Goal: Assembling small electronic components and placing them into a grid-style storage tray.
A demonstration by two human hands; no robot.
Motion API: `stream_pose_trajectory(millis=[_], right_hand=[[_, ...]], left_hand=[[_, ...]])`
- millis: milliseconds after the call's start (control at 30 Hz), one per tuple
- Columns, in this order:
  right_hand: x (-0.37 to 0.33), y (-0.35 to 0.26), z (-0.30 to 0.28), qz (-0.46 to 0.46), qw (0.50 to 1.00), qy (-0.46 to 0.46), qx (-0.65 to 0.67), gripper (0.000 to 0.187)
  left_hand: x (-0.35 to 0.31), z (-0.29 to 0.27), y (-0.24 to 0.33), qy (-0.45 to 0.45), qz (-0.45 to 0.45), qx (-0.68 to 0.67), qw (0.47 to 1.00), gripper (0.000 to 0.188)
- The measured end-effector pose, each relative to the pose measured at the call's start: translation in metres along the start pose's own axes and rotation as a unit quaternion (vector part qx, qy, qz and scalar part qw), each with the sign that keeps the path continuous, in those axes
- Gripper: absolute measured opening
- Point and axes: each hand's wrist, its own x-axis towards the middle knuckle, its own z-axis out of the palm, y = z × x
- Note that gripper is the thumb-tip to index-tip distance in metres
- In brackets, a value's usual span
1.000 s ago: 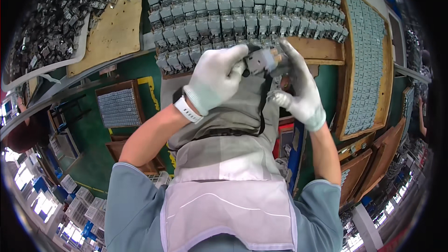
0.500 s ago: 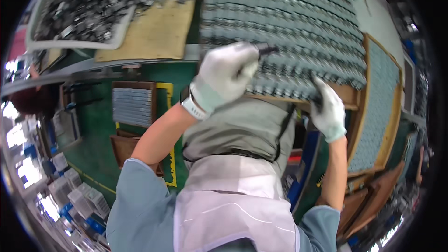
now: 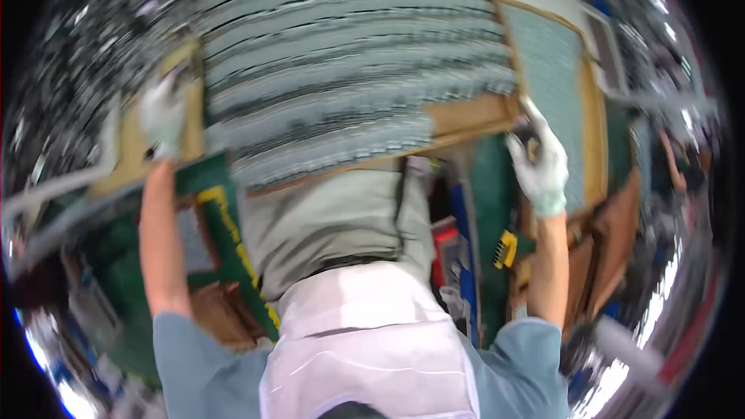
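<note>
A wooden tray (image 3: 473, 116) holds many close rows of small grey metal parts (image 3: 349, 54). Its nearest right corner shows bare wood. At that corner my right hand (image 3: 541, 161), in a white glove, has its index finger stretched to the rim and its thumb apart. A dark patch shows between them; whether it is a part or a stain is unclear. My left hand (image 3: 163, 112), also gloved, is over a yellowish board (image 3: 192, 101) beside a heap of loose shiny metal pieces (image 3: 101, 39). Motion smears its fingers, so any held item cannot be made out.
A second wooden-framed tray (image 3: 594, 109) of grey parts lies to the right. Brown wooden trays (image 3: 609, 264) lean below it. A yellow-black object (image 3: 504, 250) is on the green floor (image 3: 485, 186). At lower left is another brown box (image 3: 225, 314).
My left hand has gone from above the tray, with a dark item at its fingertips, leftward to the board by the heap. My right hand has moved to the tray's corner. The view has turned.
</note>
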Motion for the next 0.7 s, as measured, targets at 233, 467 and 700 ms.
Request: stream_pose_trajectory(millis=[233,467,700], right_hand=[[0.022,0.208,-0.091,0.18,0.962,0.201,0.048,0.044],[0.088,0.343,-0.045,0.386,0.912,-0.015,0.137,0.059],[0.049,0.498,-0.102,0.43,0.858,-0.015,0.28,0.041]], left_hand=[[-0.02,-0.005,-0.085,-0.147,0.067,-0.135,0.978,0.049],[-0.042,-0.055,-0.037,-0.174,-0.076,-0.349,0.918,0.055],[-0.038,-0.03,0.013,-0.04,0.002,0.016,0.999,0.042]])
